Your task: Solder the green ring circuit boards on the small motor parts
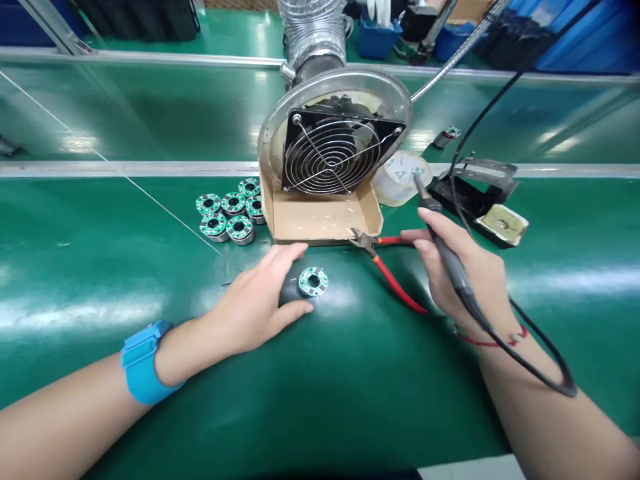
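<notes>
My left hand [260, 297] rests on the green belt with thumb and fingers curved around a small round green circuit-board part [313, 281], touching its left side. A blue wrist strap [145, 363] sits on that arm. My right hand [460, 273] is closed on a black soldering iron [445, 247], its tip raised toward a pale solder spool [400, 177]. Red-handled cutters [387, 263] lie on the belt just left of that hand.
A cluster of several round green boards [231, 213] lies left of a cardboard tray [320, 217] under a fume fan [333, 150] with a metal duct. A black iron stand with sponge [480, 197] stands at the right. The iron's cable [540, 360] loops over my right arm.
</notes>
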{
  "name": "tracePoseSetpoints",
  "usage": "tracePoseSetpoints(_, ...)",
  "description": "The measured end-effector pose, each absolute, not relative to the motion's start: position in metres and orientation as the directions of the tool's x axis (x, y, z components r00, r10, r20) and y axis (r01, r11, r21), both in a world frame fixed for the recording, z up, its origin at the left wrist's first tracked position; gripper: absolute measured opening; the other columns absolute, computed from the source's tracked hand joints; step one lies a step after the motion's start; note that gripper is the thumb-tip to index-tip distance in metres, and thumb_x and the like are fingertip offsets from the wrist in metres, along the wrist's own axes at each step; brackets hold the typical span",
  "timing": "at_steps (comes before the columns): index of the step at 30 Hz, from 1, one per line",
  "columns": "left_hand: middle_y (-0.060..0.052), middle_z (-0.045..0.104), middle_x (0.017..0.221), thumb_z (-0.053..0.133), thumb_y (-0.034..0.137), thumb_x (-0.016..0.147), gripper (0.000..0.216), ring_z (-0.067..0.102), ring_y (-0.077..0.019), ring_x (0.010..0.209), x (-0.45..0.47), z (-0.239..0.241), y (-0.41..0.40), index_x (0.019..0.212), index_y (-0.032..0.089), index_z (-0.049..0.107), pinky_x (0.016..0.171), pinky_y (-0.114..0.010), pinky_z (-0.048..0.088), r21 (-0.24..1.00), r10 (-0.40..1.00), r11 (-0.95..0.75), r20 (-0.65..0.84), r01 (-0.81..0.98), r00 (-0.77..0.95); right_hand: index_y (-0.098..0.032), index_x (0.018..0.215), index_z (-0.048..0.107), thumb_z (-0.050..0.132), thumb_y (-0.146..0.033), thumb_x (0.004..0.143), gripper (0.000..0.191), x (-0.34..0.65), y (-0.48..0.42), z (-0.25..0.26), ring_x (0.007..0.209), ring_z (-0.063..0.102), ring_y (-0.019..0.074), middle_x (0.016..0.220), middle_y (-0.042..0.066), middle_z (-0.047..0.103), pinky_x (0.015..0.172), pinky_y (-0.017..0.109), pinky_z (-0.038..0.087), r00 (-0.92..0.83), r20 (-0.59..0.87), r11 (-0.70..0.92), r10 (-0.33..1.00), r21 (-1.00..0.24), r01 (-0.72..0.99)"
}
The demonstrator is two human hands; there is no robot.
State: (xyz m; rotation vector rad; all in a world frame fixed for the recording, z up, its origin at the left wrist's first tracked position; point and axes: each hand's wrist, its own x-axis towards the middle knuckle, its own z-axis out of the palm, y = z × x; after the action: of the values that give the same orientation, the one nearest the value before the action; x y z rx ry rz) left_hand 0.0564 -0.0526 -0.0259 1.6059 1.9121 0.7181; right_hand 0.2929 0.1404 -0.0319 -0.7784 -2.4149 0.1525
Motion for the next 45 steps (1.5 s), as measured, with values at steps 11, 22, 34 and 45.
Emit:
tracePoseSetpoints(11, -0.001, 0.07, 0.095, 0.065, 0.021, 0.088, 0.039, 0.046, -0.0102, 0.056, 0.057, -0.022, -0.055, 0.127, 0.024, 0.061, 0.054, -0.025, 0.039, 0.887, 0.995, 0.063, -0.019, 0.457, -0.101, -0.021, 0.124, 0.054, 0.069, -0.047, 0.086, 0.049, 0.308, 0.13, -0.058, 0.112, 0.065, 0.0403, 0.119, 0.018, 0.067, 0.095, 0.062, 0.051, -0.734, 0.328, 0.799, 0.595, -0.342, 0.495)
tracePoseSetpoints(22, 0.007, 0.051, 0.08, 0.08, 0.029, 0.08, 0.033, 0.039, -0.0086, 0.059, 0.062, -0.018, -0.056, 0.095, 0.022, 0.052, 0.056, -0.023, 0.034, 0.821, 0.979, 0.01, 0.107, 0.57, -0.172, -0.023, 0.125, 0.05, 0.059, -0.02, 0.088, 0.038, 0.309, 0.083, -0.029, 0.104, 0.07, 0.0275, 0.116, 0.012, 0.07, 0.085, 0.042, 0.059, -0.854, 0.315, 0.869, 0.415, -0.416, 0.268)
tracePoseSetpoints(34, 0.004, 0.056, 0.087, 0.082, 0.023, 0.078, 0.036, 0.048, -0.0105, 0.064, 0.06, -0.02, -0.058, 0.095, 0.021, 0.05, 0.056, -0.023, 0.036, 0.665, 0.967, -0.061, 0.224, 0.744, -0.121, -0.02, 0.109, 0.057, 0.053, -0.022, 0.096, 0.014, 0.3, 0.078, -0.009, 0.064, 0.062, 0.0215, 0.077, 0.005, 0.065, 0.055, 0.032, 0.05, -0.896, 0.345, 0.958, 0.279, -0.17, 0.232)
tracePoseSetpoints(45, 0.001, 0.065, 0.091, 0.074, 0.033, 0.089, 0.04, 0.044, -0.0092, 0.056, 0.044, -0.005, -0.059, 0.124, 0.023, 0.059, 0.054, -0.024, 0.039, 0.728, 0.958, -0.111, 0.259, 0.676, -0.122, -0.014, 0.125, 0.056, 0.063, -0.042, 0.089, 0.046, 0.276, 0.113, -0.047, 0.098, 0.066, 0.0367, 0.109, 0.019, 0.069, 0.084, 0.053, 0.055, -0.721, 0.361, 0.806, 0.591, -0.247, 0.538)
